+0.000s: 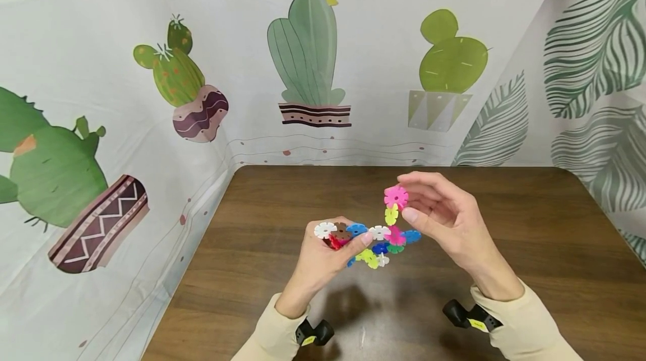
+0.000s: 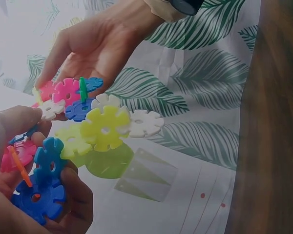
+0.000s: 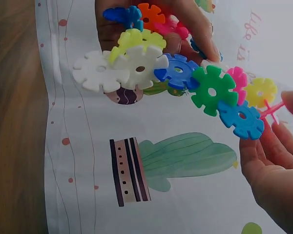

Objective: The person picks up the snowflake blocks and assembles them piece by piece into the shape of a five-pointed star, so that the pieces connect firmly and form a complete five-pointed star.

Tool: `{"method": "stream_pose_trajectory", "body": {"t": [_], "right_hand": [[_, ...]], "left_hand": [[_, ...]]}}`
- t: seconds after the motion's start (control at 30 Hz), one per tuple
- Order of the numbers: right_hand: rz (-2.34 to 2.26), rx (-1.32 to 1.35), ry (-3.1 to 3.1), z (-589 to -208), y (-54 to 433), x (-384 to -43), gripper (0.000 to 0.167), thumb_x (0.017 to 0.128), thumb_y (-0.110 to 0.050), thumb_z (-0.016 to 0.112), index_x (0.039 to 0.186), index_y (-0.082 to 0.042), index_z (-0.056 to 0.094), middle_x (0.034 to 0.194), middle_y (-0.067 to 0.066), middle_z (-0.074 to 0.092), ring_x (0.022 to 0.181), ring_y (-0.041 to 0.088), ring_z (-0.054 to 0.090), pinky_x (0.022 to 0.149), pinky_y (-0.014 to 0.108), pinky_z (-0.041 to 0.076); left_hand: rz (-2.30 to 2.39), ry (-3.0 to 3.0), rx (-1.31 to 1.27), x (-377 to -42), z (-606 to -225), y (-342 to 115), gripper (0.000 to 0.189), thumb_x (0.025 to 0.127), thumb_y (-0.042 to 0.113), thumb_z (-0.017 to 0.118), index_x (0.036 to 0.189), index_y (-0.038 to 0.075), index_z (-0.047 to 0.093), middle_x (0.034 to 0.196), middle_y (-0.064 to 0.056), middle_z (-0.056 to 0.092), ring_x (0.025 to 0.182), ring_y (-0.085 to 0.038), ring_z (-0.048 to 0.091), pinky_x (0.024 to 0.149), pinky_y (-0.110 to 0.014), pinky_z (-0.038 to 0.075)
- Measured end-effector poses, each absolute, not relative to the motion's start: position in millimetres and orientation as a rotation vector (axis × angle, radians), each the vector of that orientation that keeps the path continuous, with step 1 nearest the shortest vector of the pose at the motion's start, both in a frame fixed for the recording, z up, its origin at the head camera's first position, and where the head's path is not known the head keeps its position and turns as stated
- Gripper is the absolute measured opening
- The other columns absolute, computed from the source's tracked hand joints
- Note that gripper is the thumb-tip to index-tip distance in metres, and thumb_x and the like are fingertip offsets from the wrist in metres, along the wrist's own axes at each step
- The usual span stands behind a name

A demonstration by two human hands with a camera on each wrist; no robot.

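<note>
A chain of interlocking flower-shaped plastic discs in many colours hangs in the air over the table. My left hand (image 1: 323, 260) grips its left part, the thumb lying along the top beside a white disc (image 1: 378, 232). In the left wrist view, a blue disc (image 2: 38, 200) sits within those fingers. My right hand (image 1: 454, 226) pinches a pink disc (image 1: 396, 197) between thumb and fingers, at the upper right end. Just under it stands a yellow disc (image 1: 391, 214). The right wrist view shows a green disc (image 3: 214, 91) and a light blue disc (image 3: 241, 119) close to the right fingers.
The brown wooden table (image 1: 242, 294) lies below both hands. Behind it hangs a white cloth (image 1: 373, 41) printed with cacti and leaves. Each wrist wears a black camera, one on the left sleeve (image 1: 272, 327) and one on the right sleeve (image 1: 530, 322).
</note>
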State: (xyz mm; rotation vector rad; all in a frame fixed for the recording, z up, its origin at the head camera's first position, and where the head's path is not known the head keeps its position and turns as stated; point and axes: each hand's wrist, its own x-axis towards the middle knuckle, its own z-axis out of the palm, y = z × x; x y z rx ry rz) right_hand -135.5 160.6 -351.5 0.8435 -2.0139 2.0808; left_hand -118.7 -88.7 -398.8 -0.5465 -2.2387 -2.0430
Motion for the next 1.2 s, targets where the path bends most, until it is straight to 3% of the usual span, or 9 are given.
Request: {"method": "stream_pose_trajectory", "body": {"t": [0.27,0.47,0.77,1.2], "right_hand": [[2.097,0.989,-1.919,-355.6,153.9,-138.7,0.046,0.086,0.025,0.069,0.129,0.010,0.064,0.120,0.008,0.077,0.108,0.018,0.075,0.098,0.028,0.063],[2.069,1.038,-1.962,-354.4,147.7,-135.5,0.045,0.081,0.025,0.074,0.119,0.003,0.063,0.114,0.006,0.075,0.108,0.019,0.073,0.102,0.028,0.062],[2.066,1.077,-1.858,-348.2,145.8,-128.5,0.045,0.080,0.028,0.073,0.118,0.008,0.062,0.113,0.009,0.075,0.106,0.019,0.073,0.100,0.026,0.062],[2.017,1.135,-1.806,-346.4,140.1,-118.4,0.044,0.079,0.029,0.073,0.117,0.009,0.062,0.112,0.010,0.074,0.103,0.019,0.072,0.098,0.024,0.061]], "left_hand": [[-2.026,-2.228,-0.568,-119.1,-399.8,-85.9,0.020,0.091,0.014,0.087,0.080,0.009,0.070,0.059,-0.004,0.049,0.053,-0.003,0.043,0.046,-0.021,0.036],[-2.006,-2.211,-0.599,-118.3,-400.4,-86.0,0.029,0.091,0.019,0.087,0.074,0.010,0.065,0.059,-0.007,0.048,0.053,-0.003,0.042,0.046,-0.020,0.034],[-1.960,-2.143,-0.724,-118.5,-400.7,-86.2,0.027,0.090,0.007,0.086,0.074,0.010,0.064,0.059,-0.005,0.048,0.054,-0.001,0.041,0.046,-0.018,0.034],[-1.903,-2.151,-0.711,-115.9,-396.8,-86.4,0.024,0.087,0.006,0.087,0.075,0.007,0.066,0.060,-0.009,0.053,0.057,0.001,0.044,0.047,-0.020,0.036]]}}
